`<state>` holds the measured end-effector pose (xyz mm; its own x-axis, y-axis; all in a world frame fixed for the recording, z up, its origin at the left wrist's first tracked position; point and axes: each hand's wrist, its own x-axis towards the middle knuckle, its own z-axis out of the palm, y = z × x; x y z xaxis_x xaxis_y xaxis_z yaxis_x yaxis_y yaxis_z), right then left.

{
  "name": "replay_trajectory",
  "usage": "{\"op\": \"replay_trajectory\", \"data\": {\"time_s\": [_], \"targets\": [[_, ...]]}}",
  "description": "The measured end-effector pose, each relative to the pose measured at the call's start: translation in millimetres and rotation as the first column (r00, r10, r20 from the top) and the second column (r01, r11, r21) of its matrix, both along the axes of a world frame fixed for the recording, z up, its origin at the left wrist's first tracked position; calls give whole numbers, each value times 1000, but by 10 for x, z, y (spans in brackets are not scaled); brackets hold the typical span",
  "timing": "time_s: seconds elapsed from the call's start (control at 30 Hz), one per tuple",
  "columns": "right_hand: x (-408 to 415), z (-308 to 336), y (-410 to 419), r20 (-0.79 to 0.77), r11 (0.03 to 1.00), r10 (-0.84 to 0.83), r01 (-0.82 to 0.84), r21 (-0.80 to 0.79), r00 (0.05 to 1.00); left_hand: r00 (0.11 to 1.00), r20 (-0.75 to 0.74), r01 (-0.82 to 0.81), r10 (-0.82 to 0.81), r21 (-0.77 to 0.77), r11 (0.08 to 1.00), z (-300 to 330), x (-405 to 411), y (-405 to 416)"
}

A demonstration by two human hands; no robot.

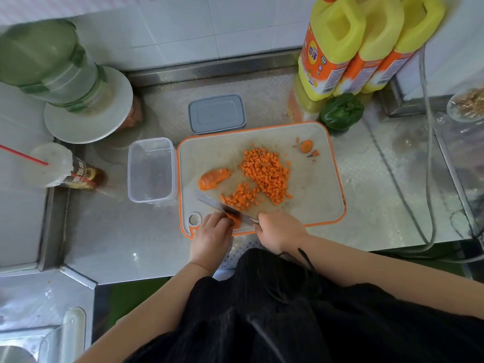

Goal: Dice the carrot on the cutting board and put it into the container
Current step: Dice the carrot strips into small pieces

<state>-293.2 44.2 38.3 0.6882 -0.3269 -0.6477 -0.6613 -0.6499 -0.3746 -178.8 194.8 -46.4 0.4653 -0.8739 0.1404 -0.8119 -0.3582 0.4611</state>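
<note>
Where steel gleams, cubed carrot dice (264, 174)

Steel tabletop (366, 195) and its load

Cutting board (314, 195) at the front edge, clear container (151, 170) touching its left side, grey lid (216, 113) behind; yellow bottles (348, 48) and green pepper (340, 111) toward the back-right corner.

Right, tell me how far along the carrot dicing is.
Mostly cut, nothing transferred. Done: a large pile of diced carrot lies on the cutting board. In hand: the left hand steadies carrot strips while the right hand grips the knife. Left: an uncut carrot chunk, then moving everything into the clear container, which holds no carrot.
</note>
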Motion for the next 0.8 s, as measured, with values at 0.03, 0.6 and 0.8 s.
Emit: {"op": "replay_trajectory", "data": {"time_s": [0.03, 0.6, 0.8], "targets": [[0, 6, 13, -8, 1000, 13, -13, -5, 1000, 1000, -5, -11, 11, -1, 1000, -4, -4, -9], [138, -145, -29, 15, 995, -97, 97, 40, 995, 998, -65, -23, 20, -46, 999, 0, 25, -28], [-19, -75, -17, 10, 997, -78, 78, 20, 997, 999, -38, -1, -3, -111, 994, -3, 32, 73]]}}
